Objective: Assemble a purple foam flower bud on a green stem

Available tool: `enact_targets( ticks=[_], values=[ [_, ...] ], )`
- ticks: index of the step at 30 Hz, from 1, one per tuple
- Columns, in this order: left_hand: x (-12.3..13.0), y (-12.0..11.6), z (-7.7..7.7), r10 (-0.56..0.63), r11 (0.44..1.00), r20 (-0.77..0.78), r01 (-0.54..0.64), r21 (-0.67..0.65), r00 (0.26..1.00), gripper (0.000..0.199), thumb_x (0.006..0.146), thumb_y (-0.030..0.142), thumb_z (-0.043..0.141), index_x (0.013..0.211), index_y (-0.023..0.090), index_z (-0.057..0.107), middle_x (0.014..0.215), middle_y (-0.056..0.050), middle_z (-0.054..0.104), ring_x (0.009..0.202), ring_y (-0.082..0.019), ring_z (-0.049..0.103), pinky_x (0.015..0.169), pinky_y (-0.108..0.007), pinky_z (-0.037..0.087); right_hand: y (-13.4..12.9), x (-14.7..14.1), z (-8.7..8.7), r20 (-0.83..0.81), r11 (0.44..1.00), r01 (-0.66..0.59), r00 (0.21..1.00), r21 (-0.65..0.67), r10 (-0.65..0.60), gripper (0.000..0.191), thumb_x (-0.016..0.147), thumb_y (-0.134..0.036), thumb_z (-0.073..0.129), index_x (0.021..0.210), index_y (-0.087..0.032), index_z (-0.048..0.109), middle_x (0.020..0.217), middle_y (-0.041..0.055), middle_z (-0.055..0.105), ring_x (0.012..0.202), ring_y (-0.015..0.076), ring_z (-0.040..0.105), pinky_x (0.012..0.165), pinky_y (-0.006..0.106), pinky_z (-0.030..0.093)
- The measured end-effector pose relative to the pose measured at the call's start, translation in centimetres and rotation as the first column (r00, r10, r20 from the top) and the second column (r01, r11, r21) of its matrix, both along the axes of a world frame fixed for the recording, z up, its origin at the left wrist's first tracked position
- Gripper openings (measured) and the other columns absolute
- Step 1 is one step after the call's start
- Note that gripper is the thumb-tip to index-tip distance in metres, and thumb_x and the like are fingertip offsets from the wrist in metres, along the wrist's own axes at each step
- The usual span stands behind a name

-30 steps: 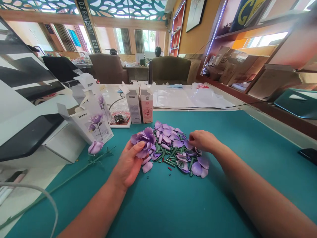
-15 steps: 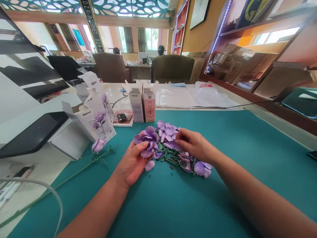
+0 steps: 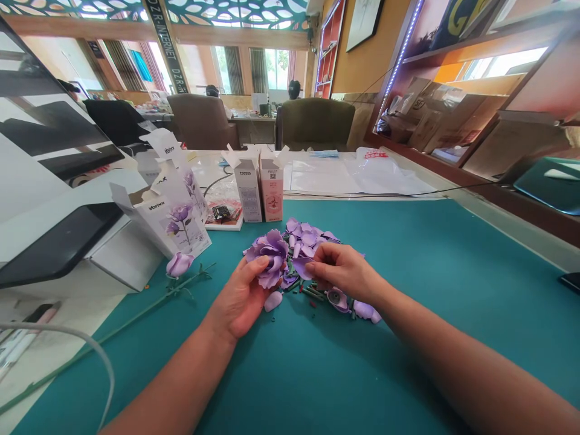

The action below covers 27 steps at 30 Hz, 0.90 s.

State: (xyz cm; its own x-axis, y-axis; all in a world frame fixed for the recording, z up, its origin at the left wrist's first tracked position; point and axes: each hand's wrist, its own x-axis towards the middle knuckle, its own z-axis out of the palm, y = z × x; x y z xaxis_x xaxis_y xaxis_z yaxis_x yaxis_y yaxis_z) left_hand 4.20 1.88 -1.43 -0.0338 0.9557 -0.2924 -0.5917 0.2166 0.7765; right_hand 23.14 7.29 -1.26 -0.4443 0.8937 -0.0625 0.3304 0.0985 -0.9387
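Observation:
My left hand (image 3: 242, 299) is closed round a purple toy flower (image 3: 270, 257) with layered, wavy petals, the thumb resting on its front. Between the thumb and fingers of my right hand (image 3: 342, 269) is a single purple petal (image 3: 302, 267), held just right of the flower with a small space between them. Behind and under the right hand lies a heap of loose purple petals (image 3: 308, 235) with green stem pieces (image 3: 312, 292). One pale petal (image 3: 273, 301) lies below the flower. A cup-shaped purple part (image 3: 338, 299) sits at the heap's near right side.
On the left, a purple rosebud (image 3: 179, 264) on a long green stem (image 3: 136, 318) lies on the teal mat (image 3: 339, 374). White flower-print boxes (image 3: 174, 220) stand behind it. Two open cartons (image 3: 273, 190) stand beyond the heap. A grey cable (image 3: 102, 356) curves at lower left.
My right hand has moved left and slightly down from the heap, carrying the petal toward the flower. My left hand and the flower have stayed almost still.

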Motion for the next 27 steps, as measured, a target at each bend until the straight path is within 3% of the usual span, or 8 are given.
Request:
enact_targets(
  ticks=[9,21,27],
  values=[
    [0.2,0.1,-0.3,-0.001,0.999,-0.021,0.001,0.033,1.0,0.033,0.07,0.024,0.073,0.102,0.021,0.063,0.1,-0.004,0.069,0.09,-0.017,0.063,0.077,-0.027,0.055,-0.6,-0.6,-0.1,-0.105,0.998,0.007,0.994,-0.065,-0.013,0.023,0.073,-0.029,0.064,0.066,-0.022,0.044,0.051,-0.005,0.057,0.044,0.0102,0.054,0.04,0.02,0.036],
    [0.4,0.0,-0.4,0.005,0.999,-0.022,-0.003,0.054,1.0,0.035,0.074,0.017,0.068,0.108,0.02,0.062,0.092,-0.001,0.067,0.075,-0.011,0.06,0.071,-0.022,0.054,-0.8,-1.0,-0.2,-0.048,0.999,0.05,0.998,-0.006,-0.05,0.019,0.071,-0.03,0.06,0.065,-0.022,0.044,0.052,-0.0044,0.057,0.044,0.0099,0.052,0.039,0.02,0.036],
    [0.6,0.0,-0.4,0.013,0.998,-0.032,-0.011,0.062,0.999,0.041,0.074,0.016,0.069,0.114,0.021,0.061,0.096,-0.002,0.068,0.08,-0.013,0.062,0.071,-0.022,0.055,-0.8,-1.2,-0.4,-0.047,0.998,0.07,0.996,-0.003,-0.071,0.02,0.07,-0.032,0.06,0.063,-0.022,0.043,0.049,-0.0048,0.056,0.042,0.0095,0.049,0.039,0.02,0.034]
  ],
)
